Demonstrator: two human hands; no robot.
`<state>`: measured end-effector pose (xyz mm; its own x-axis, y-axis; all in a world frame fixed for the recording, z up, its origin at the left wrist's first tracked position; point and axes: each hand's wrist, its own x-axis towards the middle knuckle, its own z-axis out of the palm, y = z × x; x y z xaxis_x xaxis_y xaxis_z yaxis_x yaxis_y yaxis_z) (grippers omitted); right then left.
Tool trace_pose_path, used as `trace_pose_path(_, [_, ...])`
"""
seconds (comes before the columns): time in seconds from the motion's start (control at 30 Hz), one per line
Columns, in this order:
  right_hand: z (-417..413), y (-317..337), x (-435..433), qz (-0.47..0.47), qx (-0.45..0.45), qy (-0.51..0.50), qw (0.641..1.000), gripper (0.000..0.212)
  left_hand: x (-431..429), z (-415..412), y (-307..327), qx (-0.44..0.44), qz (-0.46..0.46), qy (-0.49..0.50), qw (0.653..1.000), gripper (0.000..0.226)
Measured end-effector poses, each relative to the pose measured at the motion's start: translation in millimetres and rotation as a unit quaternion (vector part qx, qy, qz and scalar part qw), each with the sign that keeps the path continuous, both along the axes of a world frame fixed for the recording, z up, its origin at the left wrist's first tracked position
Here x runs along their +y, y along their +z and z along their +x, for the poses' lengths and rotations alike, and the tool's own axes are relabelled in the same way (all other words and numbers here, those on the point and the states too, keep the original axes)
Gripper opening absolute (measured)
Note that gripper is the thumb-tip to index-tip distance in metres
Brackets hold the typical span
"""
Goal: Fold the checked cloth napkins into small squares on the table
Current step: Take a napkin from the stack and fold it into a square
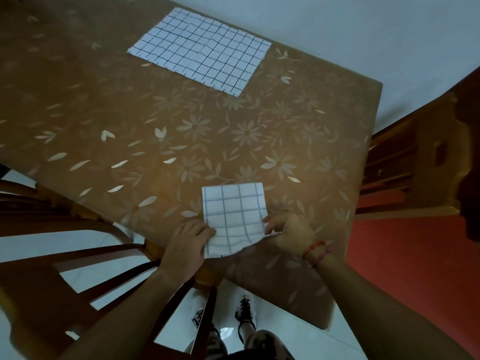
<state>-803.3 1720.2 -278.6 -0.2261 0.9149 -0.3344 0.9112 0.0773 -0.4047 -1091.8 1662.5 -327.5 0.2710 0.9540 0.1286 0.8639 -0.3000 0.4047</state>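
Brown floral tabletop (104, 105) holds near napkin (233, 211) at 6 o'clock, part-folded, left hand (187, 242) and right hand (291, 232) fingers (272, 220) pinching its near corners; far napkin (200, 50) at 12 o'clock lies flat, not yet folded small.

Table (233, 141) covered in brown floral cloth, centre of frame. Wooden chair (52, 224) at lower left, second chair (415, 157) at right edge. Pale glossy floor (298, 331) at bottom centre, red floor area (405, 268) at lower right. Light is dim.

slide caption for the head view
Left hand and right hand grip a folded napkin; a larger napkin lies flat beyond.
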Motion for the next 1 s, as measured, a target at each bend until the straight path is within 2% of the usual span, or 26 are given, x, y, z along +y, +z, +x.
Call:
trace_pose_path(0.03, [-12.7,7.8,4.1,-0.049,0.08,-0.005,0.996,0.01,-1.0,-0.2,0.5,-0.004,0.001,0.004,1.0,0.027])
trace_pose_path(0.07, [-16.6,5.9,9.9,-0.086,0.111,-0.024,0.99,0.024,-1.7,-0.5,0.8,-0.009,-0.003,0.007,1.0,0.027])
trace_pose_path(0.1, [-18.9,5.0,11.0,-0.078,0.119,-0.011,0.99,0.029,-2.2,-0.5,1.0,-0.015,-0.008,0.009,1.0,0.029])
trace_pose_path(0.17, [-18.9,3.1,6.8,-0.078,0.14,-0.012,0.987,0.017,-2.6,-0.5,1.5,-0.019,-0.027,0.018,0.999,0.034])
trace_pose_path(0.23, [-17.1,2.6,6.9,-0.064,0.133,-0.017,0.989,0.014,-2.2,-1.0,2.1,-0.015,-0.047,0.033,0.998,0.032])
trace_pose_path(0.33, [-17.7,3.4,10.5,-0.069,0.128,-0.018,0.989,0.009,-1.8,-3.0,-0.3,-0.02,-0.05,0.05,0.997,0.014])
trace_pose_path(0.47, [-16.9,-0.5,14.9,-0.062,0.132,-0.038,0.989,0.022,0.6,0.6,6.5,-0.052,-0.056,0.084,0.994,0.031])
trace_pose_path(0.63, [-20.6,-9.2,25.5,-0.066,0.177,-0.074,0.979,0.022,15.0,5.9,14.7,-0.115,-0.083,0.152,0.978,0.019])
trace_pose_path(0.77, [-24.2,-20.1,37.5,-0.068,0.193,-0.136,0.969,0.011,30.8,4.3,11.7,-0.112,-0.115,0.188,0.969,0.018])
trace_pose_path(1.0, [-36.2,-31.7,56.3,-0.08,0.173,-0.192,0.963,0.02,49.1,5.5,12.0,-0.102,-0.156,0.227,0.956,0.014])
